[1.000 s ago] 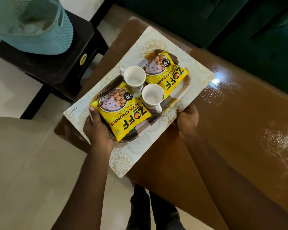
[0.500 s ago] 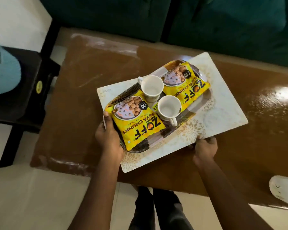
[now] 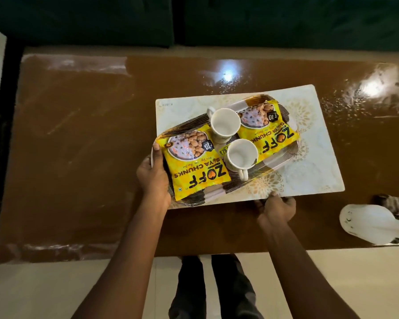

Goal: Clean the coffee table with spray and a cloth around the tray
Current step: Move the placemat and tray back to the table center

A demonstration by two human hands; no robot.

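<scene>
We see the tray [image 3: 274, 161], carrying two cups [image 3: 225, 123] and two yellow packets [image 3: 194, 162], on a placemat [image 3: 313, 162] at centre right of the surface [image 3: 83, 146]. The left grip [image 3: 153, 178] curls round the tray's left rim; the right grip [image 3: 278, 209] pinches the placemat's near edge.

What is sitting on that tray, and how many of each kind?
Yellow snack packets: 2
White cups: 2
Total on the tray: 4
</scene>
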